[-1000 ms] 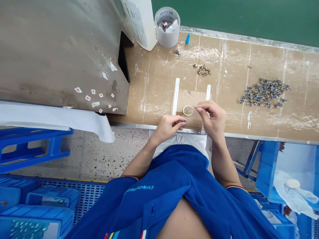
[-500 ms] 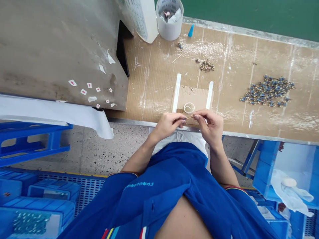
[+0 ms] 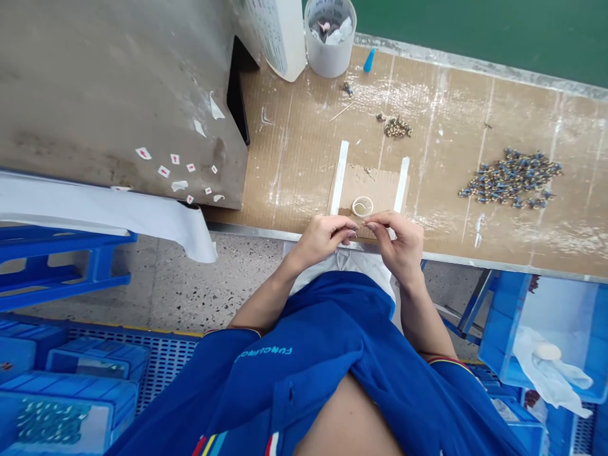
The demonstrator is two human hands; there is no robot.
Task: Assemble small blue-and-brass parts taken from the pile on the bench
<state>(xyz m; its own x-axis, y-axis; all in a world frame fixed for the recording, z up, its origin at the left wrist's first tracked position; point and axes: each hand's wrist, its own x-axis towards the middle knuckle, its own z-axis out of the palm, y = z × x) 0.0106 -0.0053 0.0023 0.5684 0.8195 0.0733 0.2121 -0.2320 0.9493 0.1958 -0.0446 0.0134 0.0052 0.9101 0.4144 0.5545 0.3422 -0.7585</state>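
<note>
A cardboard-covered worktable is running across the view, and a cardboard pad is lying on it near the front edge. To the right, a heap of blue-and-gold parts is spreading. The right hand is pinching a thin stick, while the left hand is holding its fingertips close together; whether they are gripping anything, I cannot tell. A smaller pile is sitting beyond the pad. A round dish is resting on the pad, and the thin stick is bridging the fingertips just in front.
</note>
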